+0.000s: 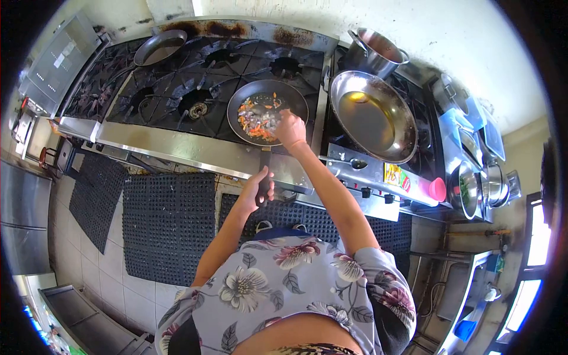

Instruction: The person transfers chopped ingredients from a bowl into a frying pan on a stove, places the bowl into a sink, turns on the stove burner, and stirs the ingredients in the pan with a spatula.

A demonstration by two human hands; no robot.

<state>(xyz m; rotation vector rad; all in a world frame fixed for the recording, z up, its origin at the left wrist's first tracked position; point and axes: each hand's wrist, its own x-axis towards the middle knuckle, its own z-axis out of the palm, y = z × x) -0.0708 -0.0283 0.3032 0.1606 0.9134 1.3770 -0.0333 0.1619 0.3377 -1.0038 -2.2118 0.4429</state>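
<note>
In the head view, we look down at two bare hands working over a wide stove (pixel 171 141). A dark frying pan (pixel 293 97) sits over the burners at the front right of its grate section, near the steel front edge, with its handle (pixel 264 157) pointing back toward the body. In the pan we see chopped vegetables (pixel 257 125), orange and pale pieces, gathered mostly toward its left and near side, with a few bits lying toward the far side.

The left hand (pixel 256 190) is wrapped around the pan's handle, thumb on one side and fingers clamped on the other. The right hand (pixel 291 127) is over the right side of the pan, close above the vegetables; its fingers look bent and bunched, but we cannot tell whether they are closed on anything, because the back of the hand hides the tips.

To the right of the frying pan, we see a large pan (pixel 406 121) holding brownish liquid, and behind it a tall metal pot (pixel 360 58). At the back left of the stove sits another pan (pixel 149 49). On the steel ledge before the large pan, we find a spoon (pixel 357 163), a yellow packet (pixel 395 176) and a pink cup (pixel 437 190).
</note>
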